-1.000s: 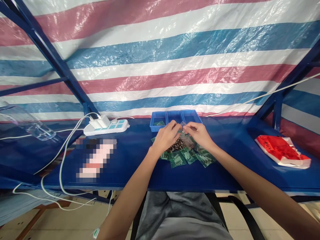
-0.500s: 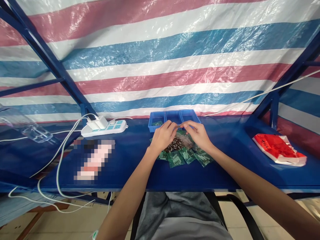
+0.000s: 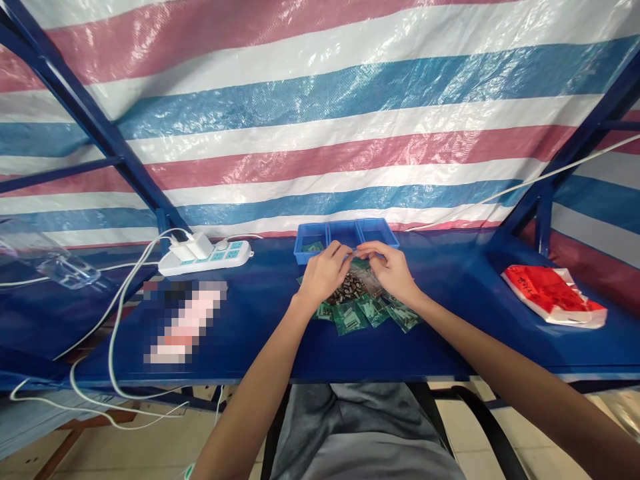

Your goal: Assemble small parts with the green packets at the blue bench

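Observation:
My left hand (image 3: 327, 270) and my right hand (image 3: 387, 267) meet over the pile, fingertips pinched close together. Between them they grip the top edge of a small clear plastic bag (image 3: 371, 283), which hangs partly hidden under my right hand. Below lies a heap of small dark, shiny metal parts (image 3: 349, 291). Several small green-tinted plastic bags (image 3: 351, 318) with pale pin-like pieces lie around the front of the heap. Just behind my hands stands a blue three-compartment tray (image 3: 311, 257); a green bag shows in its left compartment.
A white power strip (image 3: 205, 262) with plugs and trailing cables (image 3: 117, 320) sits on the blue table (image 3: 250, 333) at left. A red and white package (image 3: 555, 297) lies at right. Blue frame bars and a striped sheet (image 3: 320, 153) close off the back.
Both hands stay at the bag's top edge. The right-hand fingers have shifted slightly left and curled closer to the left-hand fingertips. The view has moved a little.

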The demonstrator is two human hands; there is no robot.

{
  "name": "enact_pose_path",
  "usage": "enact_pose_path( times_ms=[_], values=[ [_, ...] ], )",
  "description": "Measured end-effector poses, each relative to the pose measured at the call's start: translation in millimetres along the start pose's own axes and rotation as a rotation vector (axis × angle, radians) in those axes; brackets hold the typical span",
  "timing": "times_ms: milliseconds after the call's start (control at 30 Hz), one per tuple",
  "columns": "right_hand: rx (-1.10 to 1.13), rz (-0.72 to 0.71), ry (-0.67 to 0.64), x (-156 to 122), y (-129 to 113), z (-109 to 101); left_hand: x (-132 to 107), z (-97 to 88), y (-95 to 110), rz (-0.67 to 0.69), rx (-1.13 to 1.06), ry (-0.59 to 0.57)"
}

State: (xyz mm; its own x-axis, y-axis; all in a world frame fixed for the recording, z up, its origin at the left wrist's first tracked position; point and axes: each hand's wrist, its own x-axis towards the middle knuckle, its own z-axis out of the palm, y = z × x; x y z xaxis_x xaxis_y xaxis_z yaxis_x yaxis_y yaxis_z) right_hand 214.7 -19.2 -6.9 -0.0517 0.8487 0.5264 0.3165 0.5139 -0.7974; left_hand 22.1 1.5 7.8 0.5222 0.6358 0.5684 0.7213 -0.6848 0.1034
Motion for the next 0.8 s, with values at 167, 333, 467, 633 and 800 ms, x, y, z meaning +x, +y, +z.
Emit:
enact_pose_path(
  times_ms=[167, 333, 467, 633, 800],
  values=[
    [-0.234, -0.043, 0.038, 3.3, -2.9, -2.6, 1.6, -2.3, 1.1, -0.023, -0.040, 0.006],
    [-0.215, -0.036, 0.012, 6.2, -5.5, -7.0, 1.2, -3.3, 0.9, -0.051, -0.091, 0.024],
    [-0.172, 0.004, 0.009, 6.8, -1.9, -7.1, 1.2, -0.3, -1.9, -0.083, -0.176, 0.009],
    [-0.073, -0.003, 0.063, 14.2, -0.1, -15.6, 3.6, 2.4, -2.0, -0.141, -0.293, 0.049],
    [-0.013, -0.005, 0.262, 27.2, 2.8, -34.7, 3.4, -0.2, -0.6, -0.112, -0.263, 0.013]
  ],
)
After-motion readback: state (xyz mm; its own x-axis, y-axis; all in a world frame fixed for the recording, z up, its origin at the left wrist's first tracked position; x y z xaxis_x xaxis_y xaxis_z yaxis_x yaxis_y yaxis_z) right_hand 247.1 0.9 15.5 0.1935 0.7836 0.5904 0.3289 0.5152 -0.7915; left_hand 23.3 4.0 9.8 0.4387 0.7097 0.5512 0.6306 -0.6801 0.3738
